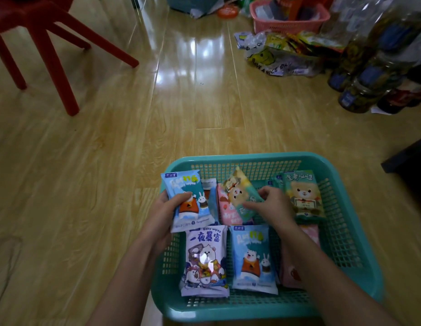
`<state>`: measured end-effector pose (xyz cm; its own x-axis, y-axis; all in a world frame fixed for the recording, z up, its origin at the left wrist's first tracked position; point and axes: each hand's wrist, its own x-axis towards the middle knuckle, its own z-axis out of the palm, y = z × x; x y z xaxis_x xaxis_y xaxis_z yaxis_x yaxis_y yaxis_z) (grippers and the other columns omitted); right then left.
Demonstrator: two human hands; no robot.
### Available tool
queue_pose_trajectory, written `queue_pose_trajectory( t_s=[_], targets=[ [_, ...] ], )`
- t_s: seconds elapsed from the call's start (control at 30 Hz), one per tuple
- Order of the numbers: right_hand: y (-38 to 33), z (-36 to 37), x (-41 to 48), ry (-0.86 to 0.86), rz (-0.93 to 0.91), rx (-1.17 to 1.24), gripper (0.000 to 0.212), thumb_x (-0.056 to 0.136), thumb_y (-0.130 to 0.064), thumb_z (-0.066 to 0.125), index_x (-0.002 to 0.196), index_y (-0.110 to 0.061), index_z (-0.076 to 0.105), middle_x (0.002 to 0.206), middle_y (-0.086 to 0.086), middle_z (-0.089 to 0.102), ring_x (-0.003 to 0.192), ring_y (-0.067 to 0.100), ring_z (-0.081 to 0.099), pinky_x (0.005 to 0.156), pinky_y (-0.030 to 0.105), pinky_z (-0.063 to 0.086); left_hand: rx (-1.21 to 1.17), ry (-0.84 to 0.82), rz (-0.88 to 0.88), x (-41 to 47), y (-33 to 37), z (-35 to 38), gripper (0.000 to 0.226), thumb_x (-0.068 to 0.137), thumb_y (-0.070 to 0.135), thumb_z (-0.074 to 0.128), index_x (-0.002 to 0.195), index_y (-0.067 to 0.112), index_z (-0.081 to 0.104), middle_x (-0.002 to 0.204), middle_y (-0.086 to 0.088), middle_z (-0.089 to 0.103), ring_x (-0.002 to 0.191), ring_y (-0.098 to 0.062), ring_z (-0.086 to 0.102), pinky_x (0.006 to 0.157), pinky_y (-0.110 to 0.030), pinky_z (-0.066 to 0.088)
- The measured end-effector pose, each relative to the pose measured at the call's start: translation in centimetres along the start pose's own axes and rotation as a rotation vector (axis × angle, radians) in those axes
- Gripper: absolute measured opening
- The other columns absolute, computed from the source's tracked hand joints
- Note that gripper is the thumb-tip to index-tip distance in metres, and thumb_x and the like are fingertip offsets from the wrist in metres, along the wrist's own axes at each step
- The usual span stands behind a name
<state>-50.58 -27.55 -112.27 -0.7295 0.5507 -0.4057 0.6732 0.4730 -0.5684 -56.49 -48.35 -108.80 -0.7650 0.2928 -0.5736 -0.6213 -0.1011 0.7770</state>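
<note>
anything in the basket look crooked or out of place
Yes: the yellow-green pack in the right hand tilts askew over the pink pack, unlike the straight purple pack in front. The blue pack in the left hand overhangs the basket rim.

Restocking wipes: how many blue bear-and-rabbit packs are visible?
2: the held pack in the left hand; the flat pack in the teal basket, near row. More may be hidden.

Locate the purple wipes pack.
Head view: the purple wipes pack lies in the teal basket's near-left corner, beside a flat blue pack, just below the held blue pack in the left hand. The right hand pinches a yellow-green pack beyond it.
</note>
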Motion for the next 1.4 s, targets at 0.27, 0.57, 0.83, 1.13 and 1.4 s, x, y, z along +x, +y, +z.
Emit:
queue_pose_trajectory(
  t_s=[0.27,0.57,0.83,1.13,1.4],
  targets=[
    [-0.5,-2.4,-2.3,-0.075,-0.095,0.873,0.015,0.084,-0.008,0.066,0.089,-0.021,0.062,0.084,-0.011,0.062,0.078,0.004,0.06,0.065,0.014,0.05,0.002,-0.034,0.066,-1.0,0.3,0.6,0.018,0.086,0.006,0.057,0.103,0.012,0.06,0.079,-0.006,0.075,0.061,-0.018,0.071,0.052,-0.028,0.058],
    [1.6,-8.6,-1.4,0.05,-0.162,0.693,0.026,0.079,-0.014,0.071,0.104,-0.011,0.066,0.084,0.006,0.07,0.061,0.009,0.068,0.051,0.023,0.055,0.011,-0.048,0.056,-1.2,0.0,1.3,0.025,0.087,0.007,0.057,0.112,0.011,0.059,0.09,-0.013,0.072,0.062,-0.021,0.07,0.057,-0.033,0.059],
    [3.2,-11.6,4.0,0.092,-0.213,0.078,0.032,0.075,-0.023,0.076,0.101,-0.022,0.058,0.094,0.001,0.063,0.08,0.018,0.065,0.064,0.03,0.053,0.015,-0.091,0.036,-0.7,-0.6,3.1,0.019,0.087,0.005,0.057,0.104,0.013,0.061,0.077,-0.006,0.073,0.056,-0.018,0.069,0.05,-0.028,0.057],
    [4.7,-9.4,4.3,0.33,-0.544,-0.591,0.016,0.083,-0.025,0.066,0.095,-0.015,0.067,0.099,0.005,0.063,0.098,0.03,0.058,0.08,0.036,0.041,0.015,-0.08,0.015,-0.6,-0.8,2.9,0.023,0.088,0.006,0.057,0.11,0.01,0.059,0.08,-0.008,0.073,0.057,-0.018,0.07,0.051,-0.028,0.057],
    [2.6,-6.6,0.4,0.161,-0.227,-0.779,0.07,0.087,-0.063,0.039,0.136,-0.012,0.039,0.134,0.006,0.048,0.122,0.023,0.045,0.089,0.037,0.045,0.024,-0.068,0.012,-1.0,-1.1,3.3,0.022,0.088,0.006,0.057,0.109,0.012,0.06,0.076,-0.005,0.074,0.056,-0.017,0.069,0.048,-0.027,0.056]
  ],
)
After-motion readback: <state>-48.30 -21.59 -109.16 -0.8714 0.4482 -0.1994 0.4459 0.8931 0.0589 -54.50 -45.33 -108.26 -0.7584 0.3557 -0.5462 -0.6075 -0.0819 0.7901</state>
